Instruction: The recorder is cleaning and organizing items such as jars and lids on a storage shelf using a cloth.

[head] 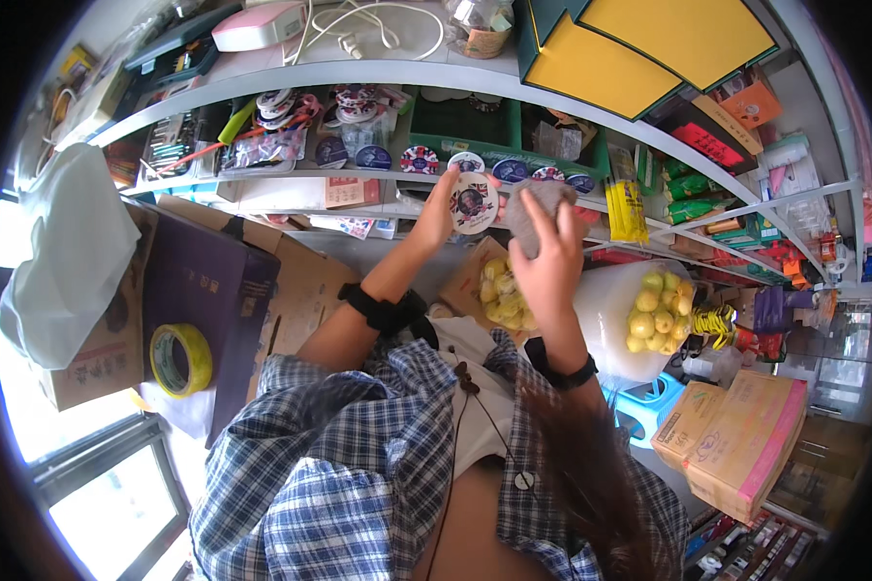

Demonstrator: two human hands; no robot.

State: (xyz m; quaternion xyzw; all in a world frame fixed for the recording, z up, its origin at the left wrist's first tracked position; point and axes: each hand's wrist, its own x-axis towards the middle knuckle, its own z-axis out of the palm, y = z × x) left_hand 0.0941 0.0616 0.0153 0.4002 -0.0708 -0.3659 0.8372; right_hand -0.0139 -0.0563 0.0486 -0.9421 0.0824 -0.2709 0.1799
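Between its fingers my left hand (436,214) holds a round white disc (473,203) printed with a portrait and Union Jack flags, its printed face towards the camera. Just to the right, my right hand (550,265) has a grey-brown cloth (536,210) bunched under its fingers. The cloth is close to the disc; whether they touch I cannot tell. Behind both hands, along the shelf edge, stand several similar round printed pieces, among them a flag-patterned one (419,160) and a blue one (509,171). A green divided tray (465,145) sits behind them.
Yellow-faced boxes (603,62) and a white cable (407,9) lie on the upper shelf. To the left, a purple box (207,290) bears a roll of yellow tape (181,361). Bagged yellow fruit (657,312) is at the right, above a blue stool (643,407) and a cardboard box (734,439).
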